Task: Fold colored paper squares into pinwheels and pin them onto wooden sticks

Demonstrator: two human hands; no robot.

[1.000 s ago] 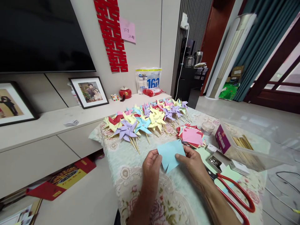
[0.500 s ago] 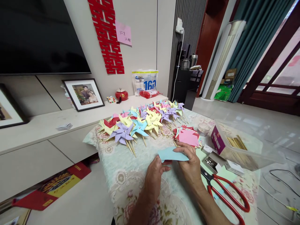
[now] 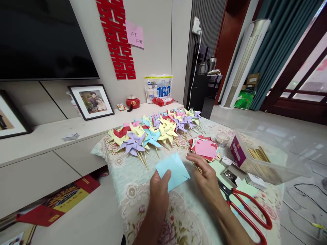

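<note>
A square of light blue paper (image 3: 175, 166) lies tilted in my left hand (image 3: 159, 192), pinched with the thumb on top and the fingers underneath. A cut line shows near its right corner. To the right, my right hand (image 3: 205, 175) is off the paper, fingers loosely curved and apart from the thumb. A thin tan strip shows between those fingers; I cannot tell whether it is held or lies on the cloth. Red-handled scissors (image 3: 249, 204) lie beside my right wrist, their blades partly hidden. Beyond my hands are many finished paper pinwheels (image 3: 153, 136) on sticks.
A stack of coloured paper (image 3: 205, 149) topped with pink lies past my right hand. Small open box with metal pieces (image 3: 231, 177), round clear container (image 3: 222, 140) and plastic bin (image 3: 276, 166) holding wooden sticks stand at right. A flowered cloth (image 3: 178, 221) covers the table.
The blue paper, bent between both hands before, now lies flatter and faces up in my left hand. My right hand has let go of it.
</note>
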